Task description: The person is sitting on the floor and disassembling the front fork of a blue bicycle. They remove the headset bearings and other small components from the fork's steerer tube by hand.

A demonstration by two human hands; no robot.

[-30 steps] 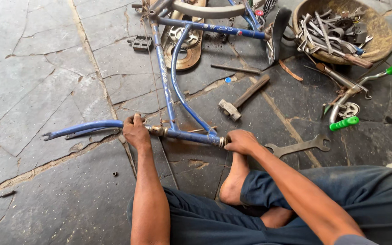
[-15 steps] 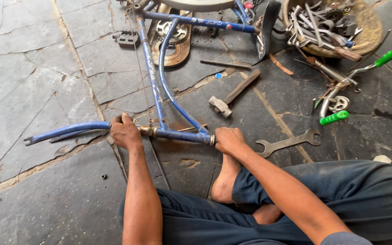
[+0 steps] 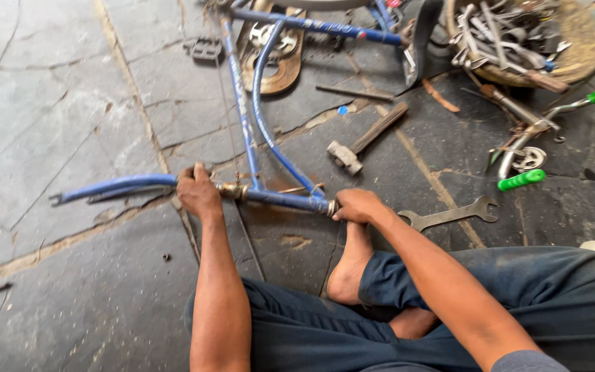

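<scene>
A blue bicycle frame [image 3: 242, 103] lies on the stone floor in front of me. My left hand [image 3: 197, 193] grips its blue fork [image 3: 115, 186] where the fork meets the head tube. My right hand [image 3: 356, 205] is closed around the other end of that short blue tube [image 3: 287, 200], at a metal ring. I sit cross-legged in dark trousers, and my bare foot [image 3: 349, 272] rests just below the right hand.
A hammer [image 3: 366, 141] lies beyond the frame. A large open-ended spanner [image 3: 449, 215] sits right of my right hand. Handlebars with green grips [image 3: 525, 180] and a round basket of metal tools [image 3: 538, 34] are at the upper right. A pedal [image 3: 206, 48] lies at the top.
The view has drifted so the frame and hands sit a little further left and lower. Both hands keep their hold on the fork and tube.
</scene>
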